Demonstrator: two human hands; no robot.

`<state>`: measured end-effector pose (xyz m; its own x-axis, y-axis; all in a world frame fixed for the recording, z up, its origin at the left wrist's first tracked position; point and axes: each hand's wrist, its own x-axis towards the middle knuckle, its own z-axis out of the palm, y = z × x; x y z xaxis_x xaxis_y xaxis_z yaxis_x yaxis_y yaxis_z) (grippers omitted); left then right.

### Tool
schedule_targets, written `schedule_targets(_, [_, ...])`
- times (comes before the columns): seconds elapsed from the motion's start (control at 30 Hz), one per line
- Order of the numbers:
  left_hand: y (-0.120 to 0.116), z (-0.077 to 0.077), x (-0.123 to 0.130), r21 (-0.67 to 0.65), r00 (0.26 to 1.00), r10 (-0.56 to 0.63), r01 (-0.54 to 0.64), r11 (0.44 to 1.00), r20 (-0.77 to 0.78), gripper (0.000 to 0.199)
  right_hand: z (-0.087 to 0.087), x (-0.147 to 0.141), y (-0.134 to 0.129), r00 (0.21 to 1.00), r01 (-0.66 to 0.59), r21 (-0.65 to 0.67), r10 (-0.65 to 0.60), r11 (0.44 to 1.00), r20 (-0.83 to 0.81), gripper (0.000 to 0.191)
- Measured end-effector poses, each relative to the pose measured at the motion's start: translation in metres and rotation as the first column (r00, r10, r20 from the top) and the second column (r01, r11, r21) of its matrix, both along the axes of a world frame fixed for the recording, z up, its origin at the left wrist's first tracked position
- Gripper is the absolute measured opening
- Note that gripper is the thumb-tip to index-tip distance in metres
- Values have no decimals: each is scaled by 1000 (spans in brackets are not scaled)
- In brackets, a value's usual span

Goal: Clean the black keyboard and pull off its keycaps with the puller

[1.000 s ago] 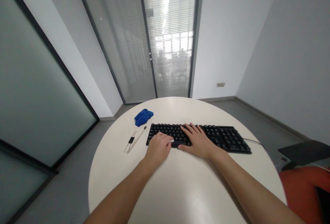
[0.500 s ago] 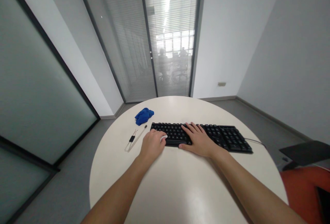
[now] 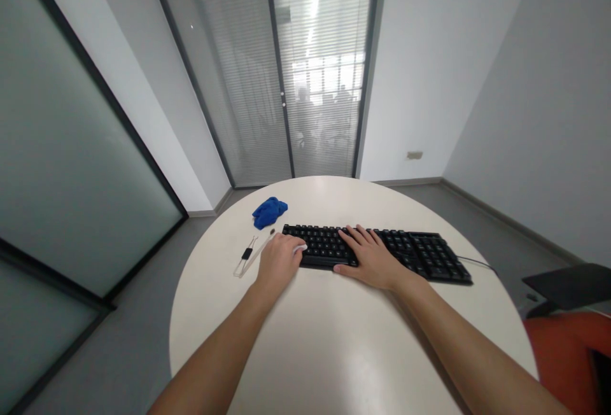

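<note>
A black keyboard (image 3: 327, 243) lies across the round table, its cable running off to the right. My left hand (image 3: 279, 261) is closed over its left end, pinching a small white piece (image 3: 300, 247) against the keys; most of the piece is hidden by my fingers. Flat on the middle of the keyboard rests my right hand (image 3: 375, 262), fingers spread, thumb along the front edge. Just left of my left hand lie a thin light-coloured stick with a dark bristly tip (image 3: 272, 232) and a wire tool with a black grip (image 3: 247, 254).
A crumpled blue cloth (image 3: 270, 212) sits on the white tabletop (image 3: 315, 338) behind the stick. An orange chair (image 3: 558, 345) with a dark part stands to the right. Glass panels with blinds (image 3: 329, 128) rise beyond the table.
My left hand has slid slightly left along the keyboard with the white piece. My right hand stays in place on the keys. The view has shifted a little.
</note>
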<state>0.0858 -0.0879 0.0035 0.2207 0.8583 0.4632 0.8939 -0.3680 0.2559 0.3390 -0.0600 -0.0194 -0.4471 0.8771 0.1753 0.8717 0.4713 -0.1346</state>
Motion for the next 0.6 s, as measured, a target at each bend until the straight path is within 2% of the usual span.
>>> schedule_targets(0.1, [-1,-5,3,-51,1000,-22,22,998,-3,22,-1,0,0,1000,-1,5,1,1000,-7,101])
schedule_targets(0.23, [-2,-5,6,-93,1000,7,-6,996,11,21,-3,1,1,1000,-8,17,8,1000,-9,99])
schedule_targets(0.47, [1,5,-7,-14,997,68,-69,998,-19,22,-5,2,2,1000,-9,29,9,1000,-7,99])
schedule_targets(0.6, [2,2,-8,-76,999,43,-45,996,-28,22,-3,1,2,1000,-6,19,6,1000,0,101])
